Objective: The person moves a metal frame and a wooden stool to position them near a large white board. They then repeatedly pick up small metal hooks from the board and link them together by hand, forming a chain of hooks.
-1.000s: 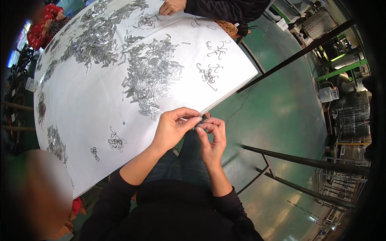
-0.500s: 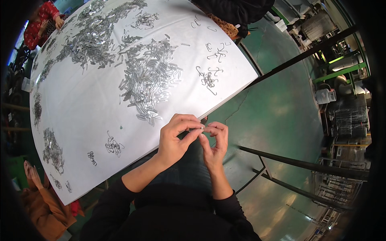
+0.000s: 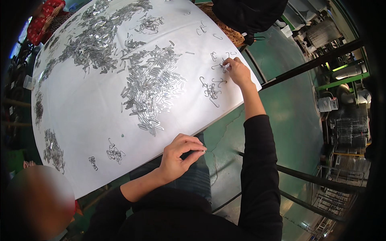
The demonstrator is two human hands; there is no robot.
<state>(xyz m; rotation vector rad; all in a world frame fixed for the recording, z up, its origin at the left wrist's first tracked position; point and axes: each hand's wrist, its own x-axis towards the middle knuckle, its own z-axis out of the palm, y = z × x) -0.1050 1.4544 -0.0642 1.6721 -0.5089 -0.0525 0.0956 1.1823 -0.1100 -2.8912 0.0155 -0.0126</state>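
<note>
"At the right side of the surface (image 3: 80,120), loose metal hooks (image 3: 214,56) are lying scattered, and the right hand (image 3: 240,73) is resting over some of them."

"How are you expecting them to handle?"

"They're looking like thin bent wire, so I'm judging them light, stiff and hardly fragile, perhaps slightly slippery. I'm favouring a pinch on the straight shank, clear of the curl."

"Are its fingers holding one?"

"I cannot tell. Thumb and forefinger are bunching close together, but the hand is hiding whatever is lying between them. By the near edge, the left hand (image 3: 177,156) is pinching tightly on a small bright piece (image 3: 205,151); only a speck is showing, so I'm not saying what it is."

"What else is lying around?"

"Just nearer than the loose ones, a tangled clump of hooks (image 3: 210,91) is sitting; I'm suspecting its curls are catching on each other. Leftward, a heap of oblong metal pieces (image 3: 150,84) is spreading, with a larger heap (image 3: 90,46) lying beyond, far left."

"Is anything standing in the way?"

"Nothing that I'm seeing beside the right hand. A co-worker in dark clothing (image 3: 249,14) is occupying the far right edge, beyond the hooks."
</note>
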